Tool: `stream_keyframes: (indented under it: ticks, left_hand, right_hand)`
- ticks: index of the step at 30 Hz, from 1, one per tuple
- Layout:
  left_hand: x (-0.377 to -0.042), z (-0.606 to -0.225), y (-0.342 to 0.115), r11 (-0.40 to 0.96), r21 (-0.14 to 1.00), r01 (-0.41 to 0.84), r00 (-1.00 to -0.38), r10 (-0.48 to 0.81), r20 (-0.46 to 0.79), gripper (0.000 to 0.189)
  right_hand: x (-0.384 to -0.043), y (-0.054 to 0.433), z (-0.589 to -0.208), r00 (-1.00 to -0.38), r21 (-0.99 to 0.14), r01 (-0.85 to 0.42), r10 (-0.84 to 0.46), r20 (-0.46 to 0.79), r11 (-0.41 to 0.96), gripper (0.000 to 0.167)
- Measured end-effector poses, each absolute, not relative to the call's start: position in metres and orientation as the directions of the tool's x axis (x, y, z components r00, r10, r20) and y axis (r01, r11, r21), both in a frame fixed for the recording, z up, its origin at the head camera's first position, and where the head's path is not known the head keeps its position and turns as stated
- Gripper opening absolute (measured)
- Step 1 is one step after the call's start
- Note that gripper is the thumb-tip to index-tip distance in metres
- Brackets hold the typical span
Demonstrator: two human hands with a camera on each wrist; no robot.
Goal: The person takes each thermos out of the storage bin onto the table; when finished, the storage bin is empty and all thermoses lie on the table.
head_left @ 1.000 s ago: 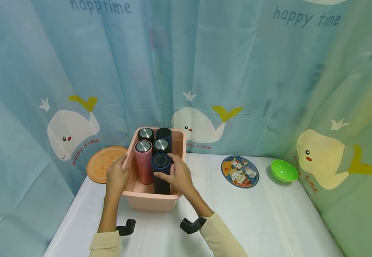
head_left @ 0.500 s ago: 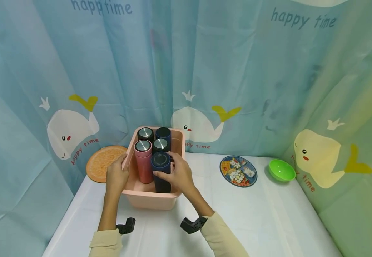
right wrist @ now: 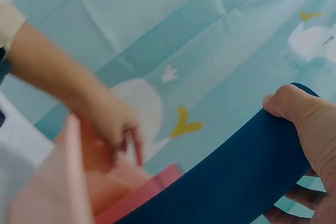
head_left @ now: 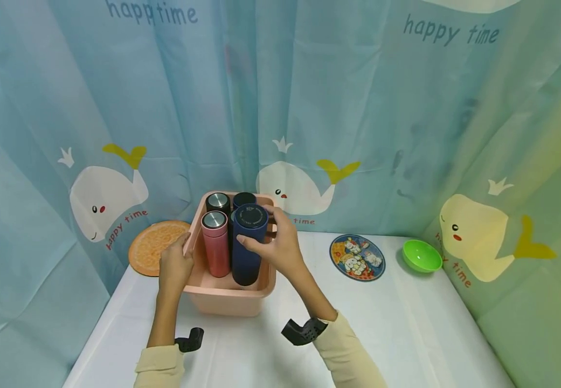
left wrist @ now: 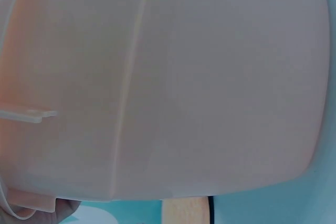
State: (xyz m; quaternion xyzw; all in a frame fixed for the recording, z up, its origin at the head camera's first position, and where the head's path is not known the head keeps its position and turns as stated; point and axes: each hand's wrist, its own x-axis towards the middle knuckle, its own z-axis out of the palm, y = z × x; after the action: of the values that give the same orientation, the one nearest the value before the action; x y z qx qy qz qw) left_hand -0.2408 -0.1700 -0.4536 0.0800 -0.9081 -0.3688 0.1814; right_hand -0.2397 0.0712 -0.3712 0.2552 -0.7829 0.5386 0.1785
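Five bottles in the pink bin [head_left: 229, 305], one of them gripped: right hand [head_left: 282, 245] has thumb and fingers round the upper part of the big navy bottle [head_left: 248, 253], which leans, top toward the bin's right side. Left hand [head_left: 175, 264] grips the bin's left rim. Can't tell whether the navy base touches the bin floor.

Risks, as I judge them: grip is high and the side looks smooth, so the bottle could swing or slip if the hold loosens. Its lower end is near the pink bottle [head_left: 218, 253]; a swing left could tip that one. A low path could catch the front or right rim and drag the bin, more so if the left hand lets go.

In the way: right wall beside the gripping hand, front rim nearest the person. Behind the navy bottle, a dark bottle [head_left: 231, 229] mostly hidden; black bottle [head_left: 219, 203] with silver lid back left, dark blue bottle [head_left: 244, 200] back right.

Around: orange round mat [head_left: 148, 250] behind the left hand, cartoon plate [head_left: 358, 257] and green bowl [head_left: 422, 256] well off right on the white table [head_left: 367, 328], whale curtain [head_left: 212, 108] behind.
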Motion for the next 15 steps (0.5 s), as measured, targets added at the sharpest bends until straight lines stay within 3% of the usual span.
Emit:
stream_keyframes:
  ticks: [8, 15]
  left_hand:
    - [-0.242, -0.453, -0.169, 0.720, 0.693, -0.020, -0.927, -0.273, 0.256, 0.046]
    - [-0.241, -0.453, -0.170, 0.723, 0.691, -0.014, -0.924, -0.274, 0.268, 0.048]
  right_hand:
    - [-0.240, 0.089, -0.322, -0.743, -0.688, -0.666, -0.170, 0.647, 0.288, 0.062]
    - [-0.244, 0.108, -0.290, -0.742, -0.686, -0.657, -0.106, 0.662, 0.313, 0.064]
